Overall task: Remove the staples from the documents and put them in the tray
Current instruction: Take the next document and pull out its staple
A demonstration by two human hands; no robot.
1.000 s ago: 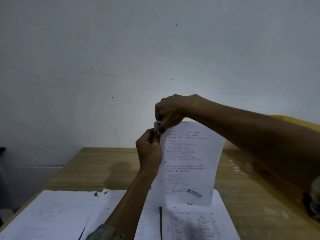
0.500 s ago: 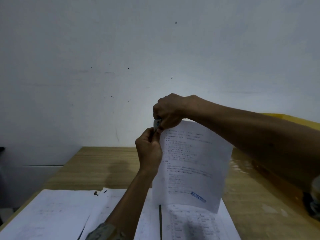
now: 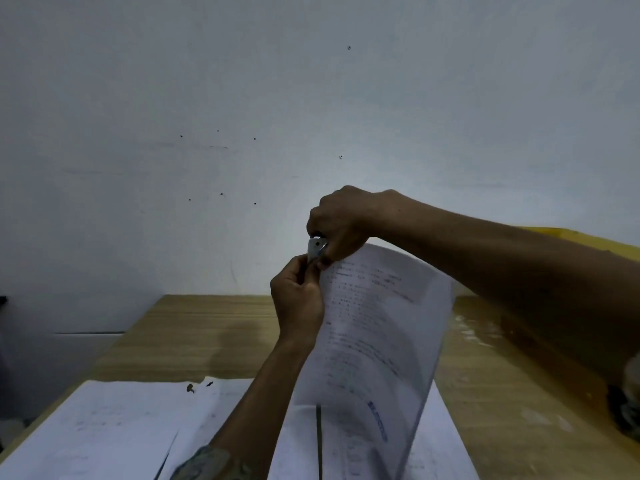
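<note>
Doc (image 3: pixel 374 327) is held up in the air over the tabletop (image 3: pixel 207 327), hanging from its top-left corner & bowing w/ a curl toward the bottom edge. Left hand (image 3: pixel 298 303) has its grip closed on that corner, pinching the sheets just below the staple remover (image 3: pixel 317 247). Right hand (image 3: pixel 343 220) has its grip wrapped round the remover, w/ the metal end at the corner. Staple itself is too small to see. Paper looks light, thin & floppy, and prob. tears easily at the staple holes, so the hold should stay tight & right beside the staple, not further down the page. Remover is small & hard, prob. slick metal. Yellow tray (image 3: pixel 588 239) shows only as an edge at far right, behind the right forearm. Other sheets (image 3: pixel 104 427) lie flat on the tabletop below.
</note>
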